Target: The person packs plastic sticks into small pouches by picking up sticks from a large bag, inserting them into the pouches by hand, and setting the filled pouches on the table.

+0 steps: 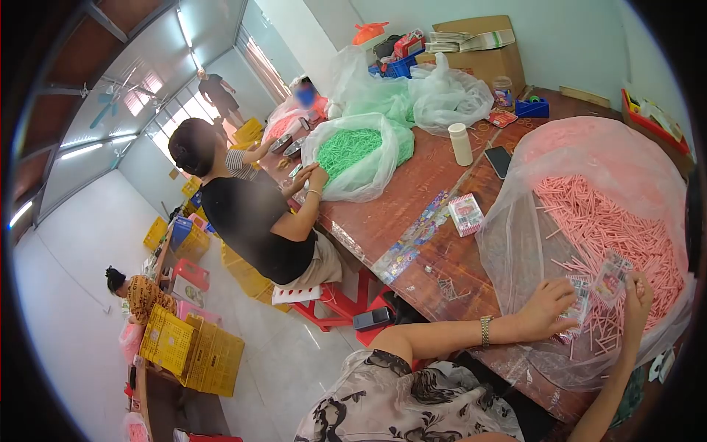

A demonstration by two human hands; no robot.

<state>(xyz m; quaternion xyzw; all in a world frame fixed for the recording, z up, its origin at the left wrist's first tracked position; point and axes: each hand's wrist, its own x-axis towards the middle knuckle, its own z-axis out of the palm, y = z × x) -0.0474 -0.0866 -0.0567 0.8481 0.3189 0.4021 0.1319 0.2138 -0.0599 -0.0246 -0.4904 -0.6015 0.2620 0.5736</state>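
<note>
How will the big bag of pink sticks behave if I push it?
The bag looks thin and creased, so it should fold easily. Its loose pink sticks would probably shift and might spill from the wide opening. So large a heap may feel heavy.

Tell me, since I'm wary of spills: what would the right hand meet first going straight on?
Probably the pink sticks heaped ahead of the right hand, though its height is unclear.

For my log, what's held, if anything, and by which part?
Right grip pinches a clear, red-printed rectangular plastic packet by its right edge. Left grip touches a similar packet; hold unclear.
</note>
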